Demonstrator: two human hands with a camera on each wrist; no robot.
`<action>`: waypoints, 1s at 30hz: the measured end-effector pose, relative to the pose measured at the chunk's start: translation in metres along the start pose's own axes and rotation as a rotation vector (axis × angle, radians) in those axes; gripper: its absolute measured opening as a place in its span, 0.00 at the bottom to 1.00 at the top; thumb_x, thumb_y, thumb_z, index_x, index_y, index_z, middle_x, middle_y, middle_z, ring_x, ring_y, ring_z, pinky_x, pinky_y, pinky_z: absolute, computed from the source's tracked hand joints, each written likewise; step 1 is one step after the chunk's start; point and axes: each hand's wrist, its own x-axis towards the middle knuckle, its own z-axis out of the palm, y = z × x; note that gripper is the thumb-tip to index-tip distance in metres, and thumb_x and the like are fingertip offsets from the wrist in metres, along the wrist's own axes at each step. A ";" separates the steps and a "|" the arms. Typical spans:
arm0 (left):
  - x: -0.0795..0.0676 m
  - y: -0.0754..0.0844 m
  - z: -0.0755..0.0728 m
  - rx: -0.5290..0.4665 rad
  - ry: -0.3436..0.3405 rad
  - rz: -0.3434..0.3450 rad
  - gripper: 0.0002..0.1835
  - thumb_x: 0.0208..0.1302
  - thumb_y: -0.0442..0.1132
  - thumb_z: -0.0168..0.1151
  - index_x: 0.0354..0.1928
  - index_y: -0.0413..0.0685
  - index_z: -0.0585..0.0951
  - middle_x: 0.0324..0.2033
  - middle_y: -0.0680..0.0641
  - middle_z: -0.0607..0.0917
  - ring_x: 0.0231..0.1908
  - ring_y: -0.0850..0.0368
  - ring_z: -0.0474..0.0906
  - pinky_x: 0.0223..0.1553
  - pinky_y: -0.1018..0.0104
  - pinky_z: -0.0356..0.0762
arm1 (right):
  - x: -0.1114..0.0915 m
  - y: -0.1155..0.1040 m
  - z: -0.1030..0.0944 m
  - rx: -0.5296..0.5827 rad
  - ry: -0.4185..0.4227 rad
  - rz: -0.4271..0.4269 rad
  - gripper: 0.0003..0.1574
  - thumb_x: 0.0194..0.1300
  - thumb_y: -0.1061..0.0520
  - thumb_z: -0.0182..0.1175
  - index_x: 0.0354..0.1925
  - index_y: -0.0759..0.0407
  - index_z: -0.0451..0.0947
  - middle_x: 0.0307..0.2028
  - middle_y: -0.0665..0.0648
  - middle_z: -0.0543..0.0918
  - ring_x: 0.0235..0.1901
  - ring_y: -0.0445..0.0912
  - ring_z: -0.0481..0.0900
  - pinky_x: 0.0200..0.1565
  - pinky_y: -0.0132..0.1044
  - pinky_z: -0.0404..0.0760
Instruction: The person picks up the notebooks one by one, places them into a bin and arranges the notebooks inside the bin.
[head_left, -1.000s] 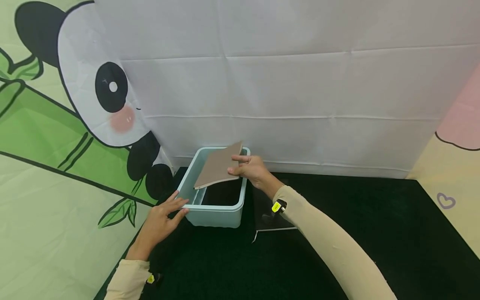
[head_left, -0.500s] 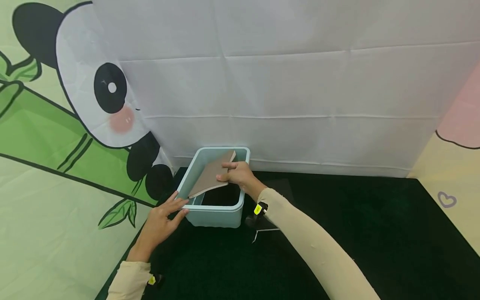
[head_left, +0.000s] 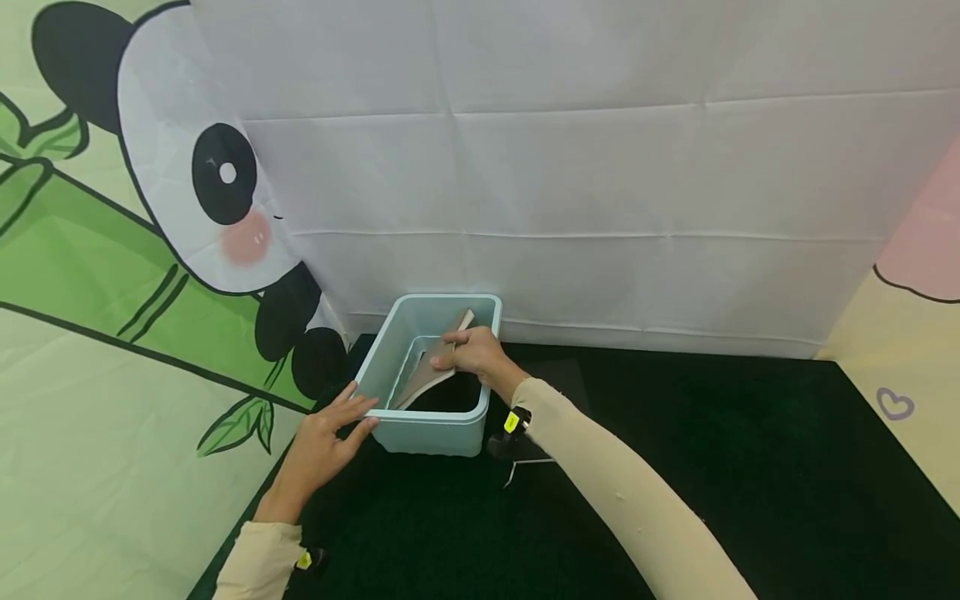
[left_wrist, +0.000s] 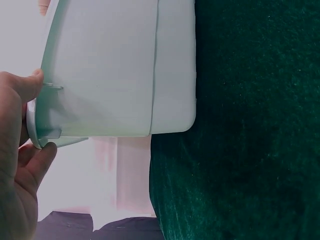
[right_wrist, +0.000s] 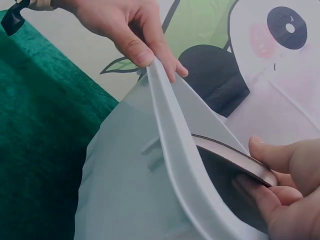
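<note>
A: Book (head_left: 422,379)?
B: Tilted inside bin (head_left: 427,435), pinched by right hand (head_left: 476,352).
A: Left hand (head_left: 326,437)?
B: Gripping bin.
A: Progress?
B: Partial, I judge: insertion mostly done, release outstanding.

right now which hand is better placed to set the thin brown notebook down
Probably the right hand: it pinches the brown notebook, partly inside the light-blue rectangular plastic bin; the left hand grips the rim.

2 grips (head_left: 328,435) (head_left: 480,353), 1 bin (head_left: 427,435), 1 tan nbk (head_left: 424,380)
</note>
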 end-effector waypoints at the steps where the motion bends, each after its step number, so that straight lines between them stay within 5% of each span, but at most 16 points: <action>1: 0.000 0.000 0.000 0.000 -0.001 0.000 0.19 0.61 0.34 0.72 0.55 0.39 0.86 0.54 0.36 0.86 0.62 0.32 0.76 0.52 0.36 0.79 | 0.000 0.000 0.000 -0.006 -0.006 0.000 0.37 0.59 0.64 0.75 0.66 0.66 0.76 0.65 0.66 0.78 0.59 0.52 0.81 0.59 0.41 0.81; 11: 0.000 0.000 0.000 0.004 -0.008 0.000 0.19 0.62 0.34 0.72 0.55 0.40 0.86 0.54 0.36 0.87 0.63 0.33 0.76 0.52 0.37 0.79 | -0.002 -0.001 -0.005 0.022 -0.141 0.046 0.32 0.67 0.65 0.68 0.66 0.70 0.73 0.59 0.69 0.81 0.53 0.57 0.86 0.59 0.50 0.81; 19: 0.001 -0.001 0.000 -0.001 -0.005 0.001 0.19 0.61 0.33 0.73 0.55 0.40 0.86 0.53 0.36 0.87 0.62 0.32 0.76 0.52 0.36 0.78 | -0.011 -0.011 -0.022 -0.098 -0.160 0.048 0.28 0.69 0.63 0.67 0.65 0.68 0.76 0.64 0.67 0.77 0.55 0.57 0.85 0.60 0.48 0.81; 30: 0.000 0.000 0.001 -0.003 -0.002 0.006 0.20 0.61 0.33 0.73 0.56 0.40 0.86 0.53 0.37 0.87 0.63 0.32 0.75 0.52 0.36 0.79 | -0.050 -0.026 -0.077 -0.274 -0.256 -0.182 0.31 0.74 0.51 0.62 0.71 0.56 0.72 0.68 0.59 0.76 0.65 0.52 0.77 0.62 0.47 0.80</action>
